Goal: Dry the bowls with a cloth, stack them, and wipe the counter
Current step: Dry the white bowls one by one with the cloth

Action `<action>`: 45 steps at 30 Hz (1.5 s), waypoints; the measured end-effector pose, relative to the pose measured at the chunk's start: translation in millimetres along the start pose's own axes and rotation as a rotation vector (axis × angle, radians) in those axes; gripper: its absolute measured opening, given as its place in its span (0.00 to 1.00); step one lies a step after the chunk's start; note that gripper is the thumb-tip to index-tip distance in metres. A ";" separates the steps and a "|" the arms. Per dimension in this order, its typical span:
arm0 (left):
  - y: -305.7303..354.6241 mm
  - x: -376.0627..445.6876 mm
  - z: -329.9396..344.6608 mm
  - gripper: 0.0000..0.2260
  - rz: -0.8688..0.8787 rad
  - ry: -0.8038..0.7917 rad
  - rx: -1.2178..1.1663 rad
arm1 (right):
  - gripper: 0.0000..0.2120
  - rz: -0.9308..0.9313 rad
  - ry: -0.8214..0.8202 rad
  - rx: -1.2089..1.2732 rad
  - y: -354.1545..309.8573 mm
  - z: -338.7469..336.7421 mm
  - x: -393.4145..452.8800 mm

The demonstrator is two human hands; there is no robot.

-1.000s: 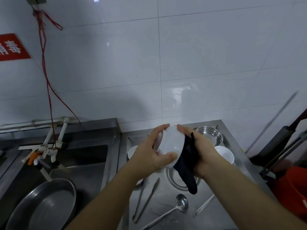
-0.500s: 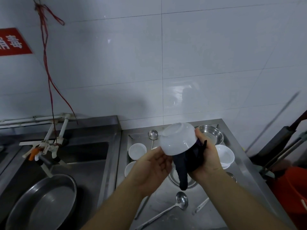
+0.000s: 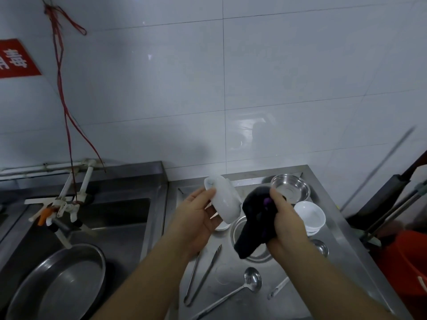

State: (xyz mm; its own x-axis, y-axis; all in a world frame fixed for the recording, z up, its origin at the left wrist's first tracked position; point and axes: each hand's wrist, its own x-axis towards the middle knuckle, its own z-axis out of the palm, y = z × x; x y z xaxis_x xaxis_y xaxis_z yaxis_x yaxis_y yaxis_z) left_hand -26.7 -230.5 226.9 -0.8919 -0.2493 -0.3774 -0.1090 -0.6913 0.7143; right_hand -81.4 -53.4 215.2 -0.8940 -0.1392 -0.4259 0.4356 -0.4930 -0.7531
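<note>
My left hand (image 3: 196, 215) grips a white bowl (image 3: 225, 199), tilted on its side above the steel counter (image 3: 335, 239). Just to its right, my right hand (image 3: 285, 220) holds a dark cloth (image 3: 253, 218) that hangs down; cloth and bowl sit close together, barely apart. A stack of white bowls (image 3: 310, 215) rests on the counter to the right of my right hand. Another white bowl (image 3: 223, 226) peeks out below the held one.
A steel bowl (image 3: 290, 188) stands at the counter's back, a steel plate (image 3: 254, 250) under the cloth. Tongs (image 3: 203, 273), a ladle (image 3: 245, 285) and a smaller utensil (image 3: 278, 291) lie near the front. Left is a sink with a large steel pan (image 3: 62, 285); an orange bucket (image 3: 406, 266) sits right.
The bowl has passed from my right hand with the cloth into my left hand and swung left, turning on its side. My right hand with the cloth has come away from it.
</note>
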 end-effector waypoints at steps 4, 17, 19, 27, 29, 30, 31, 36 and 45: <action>-4.2 -3.6 2.6 0.10 0.021 -0.102 0.258 | 0.08 -0.463 -0.191 -0.280 -14.2 15.9 -12.3; -2.8 -20.2 6.3 0.15 0.093 -0.412 0.477 | 0.14 -0.634 -0.481 -0.668 -33.2 31.0 5.6; -1.3 -21.8 7.7 0.13 0.129 -0.404 0.499 | 0.12 -0.497 -0.446 -0.488 -35.3 37.2 10.4; 7.3 -31.3 12.7 0.12 0.291 -0.448 0.618 | 0.24 0.107 -0.335 -0.102 -33.9 38.6 14.8; 8.0 -31.2 13.5 0.12 0.329 -0.455 0.656 | 0.22 0.194 -0.378 -0.036 -31.9 38.5 11.2; 7.8 -29.8 14.2 0.12 0.337 -0.465 0.676 | 0.21 0.252 -0.401 0.016 -30.7 38.5 8.8; 7.2 -27.9 15.7 0.12 0.337 -0.480 0.701 | 0.21 0.286 -0.418 0.061 -29.3 37.8 7.9; 14.3 -18.7 24.9 0.16 0.240 -0.480 0.560 | 0.17 0.212 -0.344 0.062 -36.9 40.5 13.3; 33.8 -16.2 29.9 0.11 0.184 -0.474 0.535 | 0.16 0.150 -0.286 -0.039 -38.5 41.8 10.6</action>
State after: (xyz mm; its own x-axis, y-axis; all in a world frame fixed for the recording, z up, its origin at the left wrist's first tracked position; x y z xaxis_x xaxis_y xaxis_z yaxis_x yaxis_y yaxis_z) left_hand -29.1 -229.6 274.8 -0.9972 0.0738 -0.0152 -0.0305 -0.2113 0.9770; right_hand -112.1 -71.8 260.7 -0.8106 -0.4459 -0.3795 0.5632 -0.4162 -0.7139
